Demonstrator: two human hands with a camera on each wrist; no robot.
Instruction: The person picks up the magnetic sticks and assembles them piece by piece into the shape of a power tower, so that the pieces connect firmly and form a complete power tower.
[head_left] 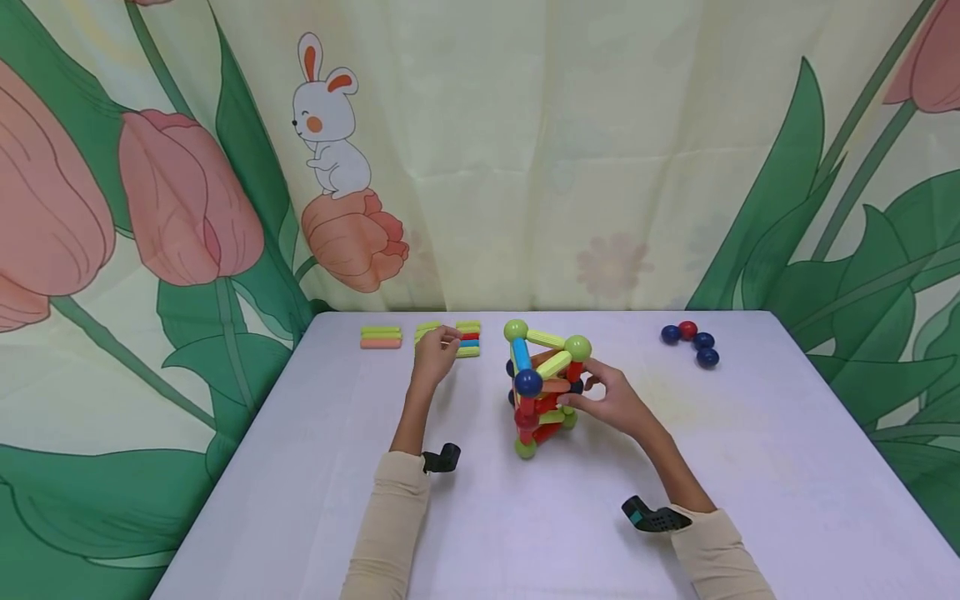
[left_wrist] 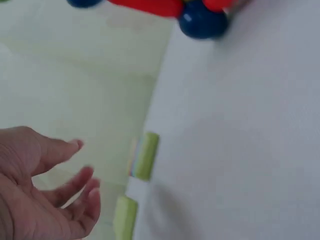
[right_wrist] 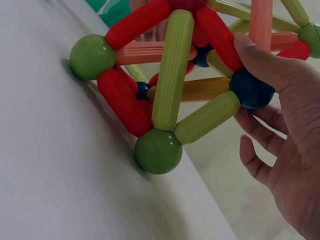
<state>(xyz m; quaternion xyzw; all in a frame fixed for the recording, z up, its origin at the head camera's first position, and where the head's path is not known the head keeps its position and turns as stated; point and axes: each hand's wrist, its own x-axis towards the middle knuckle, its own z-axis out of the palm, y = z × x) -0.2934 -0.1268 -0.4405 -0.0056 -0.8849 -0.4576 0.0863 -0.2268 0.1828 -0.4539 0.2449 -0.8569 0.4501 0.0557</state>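
The table point(head_left: 300, 500) I see is white; over at its far left, sticks point(head_left: 468, 342) lie in three groups, the middle one partly hidden; a frame point(head_left: 553, 386) stands about midway across; at far right sit three blue balls point(head_left: 703, 341) and a red ball point(head_left: 687, 330).
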